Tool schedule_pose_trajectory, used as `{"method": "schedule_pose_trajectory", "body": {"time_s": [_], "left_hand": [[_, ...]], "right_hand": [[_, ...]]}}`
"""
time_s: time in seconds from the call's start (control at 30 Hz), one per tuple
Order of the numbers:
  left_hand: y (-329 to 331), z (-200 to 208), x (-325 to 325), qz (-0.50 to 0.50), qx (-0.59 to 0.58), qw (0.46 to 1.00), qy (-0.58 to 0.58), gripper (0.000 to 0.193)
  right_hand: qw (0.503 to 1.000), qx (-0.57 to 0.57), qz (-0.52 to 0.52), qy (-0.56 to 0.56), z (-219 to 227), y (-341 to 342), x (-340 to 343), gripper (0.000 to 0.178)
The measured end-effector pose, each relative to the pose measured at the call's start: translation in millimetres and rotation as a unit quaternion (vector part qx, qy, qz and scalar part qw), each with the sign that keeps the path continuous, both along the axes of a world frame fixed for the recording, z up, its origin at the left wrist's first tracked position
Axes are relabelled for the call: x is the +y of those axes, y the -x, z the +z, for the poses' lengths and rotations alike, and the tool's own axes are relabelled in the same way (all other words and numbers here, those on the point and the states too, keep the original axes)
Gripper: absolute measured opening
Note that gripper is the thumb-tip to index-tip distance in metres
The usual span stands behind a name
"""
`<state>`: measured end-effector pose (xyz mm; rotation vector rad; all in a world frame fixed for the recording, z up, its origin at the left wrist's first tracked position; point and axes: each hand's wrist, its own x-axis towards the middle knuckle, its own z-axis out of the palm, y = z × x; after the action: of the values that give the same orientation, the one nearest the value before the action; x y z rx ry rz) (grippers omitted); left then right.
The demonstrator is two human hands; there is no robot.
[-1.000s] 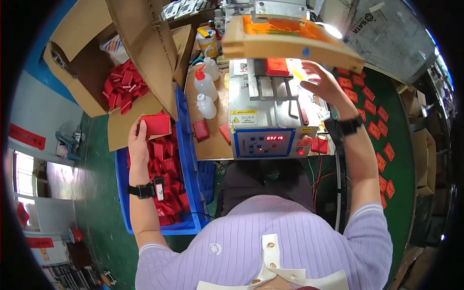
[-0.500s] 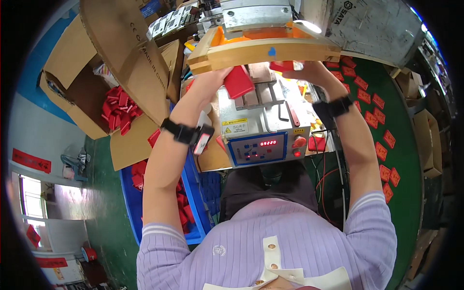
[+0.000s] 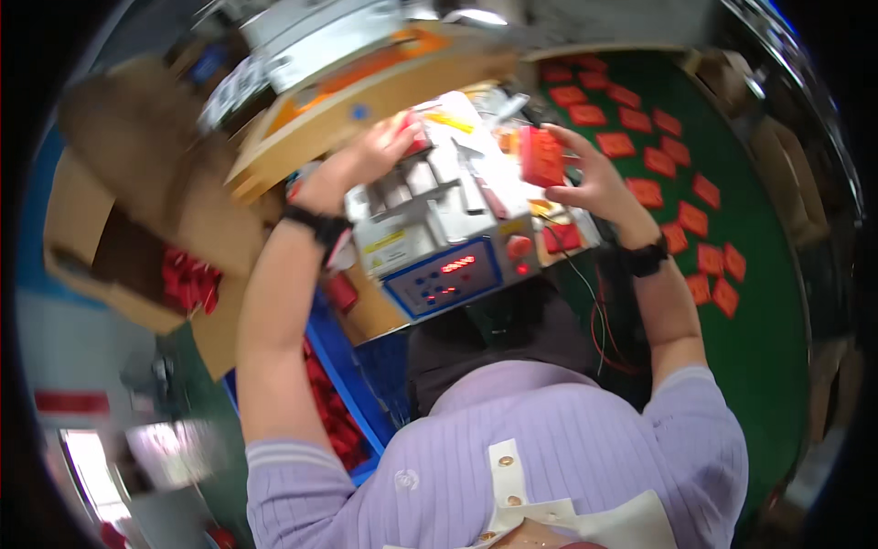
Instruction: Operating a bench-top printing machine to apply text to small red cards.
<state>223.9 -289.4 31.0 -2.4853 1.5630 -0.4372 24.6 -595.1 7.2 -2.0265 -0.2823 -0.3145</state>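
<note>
Head view: took a red box (image 3: 541, 157) off the machine (image 3: 444, 274), gripped in the right hand (image 3: 590, 178), swapping in another box (image 3: 420, 142) with the left hand (image 3: 373, 154) (couldn't tell how tightly).

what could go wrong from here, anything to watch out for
The left hand is close to the raised wooden frame, with its fingers at a red box; if the frame came down, they might get pinched.

The right hand holds another red box in its fingers, off to the side of the machine; a loose grip could let it drop.
</note>
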Motion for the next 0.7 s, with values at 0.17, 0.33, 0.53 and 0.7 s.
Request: {"method": "schedule_pose_trajectory", "body": {"time_s": [0.17, 0.33, 0.53, 0.7], "left_hand": [[120, 41, 2, -0.068, 0.361, 0.922, 0.126, 0.042], [182, 49, 68, -0.045, 0.492, 0.845, 0.204, 0.038], [206, 55, 175, 0.145, 0.36, 0.663, 0.641, 0.026], [185, 39, 256, 0.264, 0.22, 0.612, 0.712, 0.02]], "right_hand": [[0.992, 0.026, -0.123, 0.022, -36, 65, -24, 0.081], [0.961, 0.056, -0.268, -0.027, -85, 140, -56, 0.076], [0.909, 0.204, -0.363, -0.012, -141, 227, -106, 0.071], [0.843, 0.22, -0.445, 0.209, -172, 250, -159, 0.075]]}}
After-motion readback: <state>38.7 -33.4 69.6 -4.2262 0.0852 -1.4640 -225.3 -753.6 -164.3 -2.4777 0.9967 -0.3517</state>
